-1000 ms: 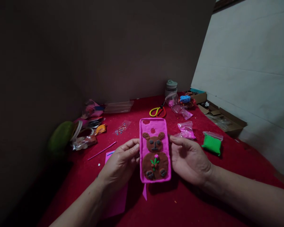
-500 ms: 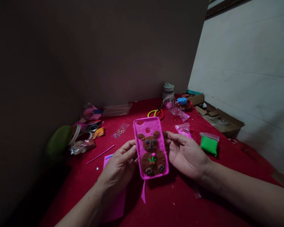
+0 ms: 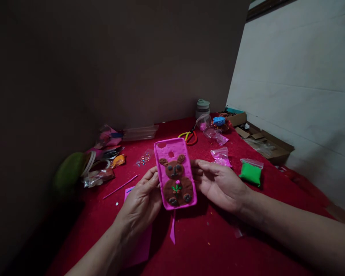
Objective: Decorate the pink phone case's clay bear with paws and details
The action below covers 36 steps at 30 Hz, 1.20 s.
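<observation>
Between my hands a pink phone case (image 3: 175, 147) is held up over the table, tilted slightly to the left. A brown clay bear (image 3: 169, 188) with dark eyes and paws covers its lower part, and a small pink flower (image 3: 177, 183) with green leaves lies on the bear's belly. My left hand (image 3: 145, 195) grips the left edge, thumb in front and fingers partly behind. At the right edge my right hand (image 3: 218, 184) supports the case with its fingertips, which are partly hidden behind it. A pink strip (image 3: 173, 230) lies below the case.
A pink sheet (image 3: 139, 245) lies under my left forearm, a thin pink stick (image 3: 120, 187) beside it. Behind are pliers (image 3: 189, 137), rhinestones (image 3: 143, 158) and a lidded jar (image 3: 202, 109). At right lie a green clay bag (image 3: 250, 172), a pink bag (image 3: 220, 157) and a cardboard box (image 3: 278, 151).
The phone case has moved a little left and up in the view, with both hands still at its edges. The surroundings have shifted slightly left too.
</observation>
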### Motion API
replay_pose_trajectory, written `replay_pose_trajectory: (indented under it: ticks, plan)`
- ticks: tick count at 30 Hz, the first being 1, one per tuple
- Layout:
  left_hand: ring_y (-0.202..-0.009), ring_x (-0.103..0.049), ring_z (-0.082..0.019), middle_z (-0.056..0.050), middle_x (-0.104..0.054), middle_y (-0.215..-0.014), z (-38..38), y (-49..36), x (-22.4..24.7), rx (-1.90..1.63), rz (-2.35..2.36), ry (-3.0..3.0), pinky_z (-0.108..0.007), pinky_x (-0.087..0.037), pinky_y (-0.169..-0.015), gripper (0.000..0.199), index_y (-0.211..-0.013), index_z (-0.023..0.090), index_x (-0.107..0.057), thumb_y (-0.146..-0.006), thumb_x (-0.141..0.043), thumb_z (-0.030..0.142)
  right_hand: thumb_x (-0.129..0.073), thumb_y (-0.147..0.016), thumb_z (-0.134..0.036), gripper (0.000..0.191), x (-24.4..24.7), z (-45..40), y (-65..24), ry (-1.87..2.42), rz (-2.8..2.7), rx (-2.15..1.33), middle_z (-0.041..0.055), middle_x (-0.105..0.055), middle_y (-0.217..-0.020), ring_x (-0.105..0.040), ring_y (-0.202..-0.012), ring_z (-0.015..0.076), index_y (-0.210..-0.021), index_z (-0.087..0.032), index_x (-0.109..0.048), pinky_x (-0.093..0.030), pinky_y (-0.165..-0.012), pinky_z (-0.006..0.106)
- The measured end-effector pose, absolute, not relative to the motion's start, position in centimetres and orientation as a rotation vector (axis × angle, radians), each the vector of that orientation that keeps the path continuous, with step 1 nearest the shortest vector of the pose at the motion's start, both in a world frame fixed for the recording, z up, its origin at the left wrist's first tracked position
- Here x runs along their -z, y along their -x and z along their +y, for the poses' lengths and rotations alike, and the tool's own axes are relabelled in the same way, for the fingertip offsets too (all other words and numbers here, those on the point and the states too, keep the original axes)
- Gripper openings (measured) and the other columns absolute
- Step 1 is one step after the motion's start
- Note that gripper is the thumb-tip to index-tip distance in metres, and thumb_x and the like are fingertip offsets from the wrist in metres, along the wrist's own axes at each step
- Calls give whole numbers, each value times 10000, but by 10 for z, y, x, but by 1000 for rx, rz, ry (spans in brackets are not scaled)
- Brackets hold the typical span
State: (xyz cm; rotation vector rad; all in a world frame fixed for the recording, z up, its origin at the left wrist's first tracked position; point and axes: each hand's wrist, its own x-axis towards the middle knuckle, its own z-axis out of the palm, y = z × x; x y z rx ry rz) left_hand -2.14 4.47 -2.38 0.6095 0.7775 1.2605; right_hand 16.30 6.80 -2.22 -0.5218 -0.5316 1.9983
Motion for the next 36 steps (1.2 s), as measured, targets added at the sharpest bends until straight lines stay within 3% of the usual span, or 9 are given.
replay_pose_trajectory:
  ticks: [7, 10, 14, 22, 28, 36]
  plan:
    - [-1075, -661, -224, -115, -692, -1116, 44, 23, 20, -1319, 725, -514, -411, -547, -945, 302, -1177, 187, -613, -947, -430, 118, -645, -752, -65, 95, 29, 65, -160, 586, -576, -2021, 47, -691, -801, -623, -733, 112, -823, -113, -686, -486, -810, 252]
    - [-1072, -668, -238, -130, -692, -1121, 45, 22, 20, -1322, 716, -494, -436, -544, -948, 334, -1229, 184, -585, -951, -413, 113, -695, -712, -71, 118, 31, 64, -159, 606, -572, -2023, 28, -675, -784, -620, -734, 104, -818, -117, -668, -484, -790, 233]
    - [-979, -705, -199, -107, -725, -1024, 45, 21, 19, -1340, 738, -473, -383, -562, -922, 335, -1196, 175, -604, -948, -400, 77, -717, -699, -84, 134, 31, 64, -157, 617, -566, -2043, 25, -657, -773, -619, -696, 115, -795, -120, -632, -504, -737, 254]
    - [-981, -702, -198, -103, -728, -1013, 42, 20, 18, -1350, 702, -488, -349, -576, -894, 290, -1125, 167, -646, -937, -440, 87, -704, -711, -61, 166, 31, 61, -156, 630, -548, -2043, 39, -664, -787, -637, -710, 124, -860, -102, -643, -518, -726, 248]
    - [-918, -706, -178, -83, -726, -994, 40, 20, 19, -1347, 698, -465, -361, -574, -890, 250, -1001, 154, -673, -931, -445, 78, -666, -767, -95, 87, 32, 63, -158, 590, -541, -2021, 5, -617, -699, -587, -639, 103, -849, -112, -642, -502, -679, 236]
    - [-961, -677, -182, -74, -715, -1014, 37, 19, 23, -1297, 652, -585, -371, -497, -992, 193, -1010, 164, -682, -921, -513, 142, -679, -779, -85, 99, 29, 60, -157, 491, -461, -2067, 12, -663, -797, -631, -730, 119, -817, -141, -606, -508, -798, 284]
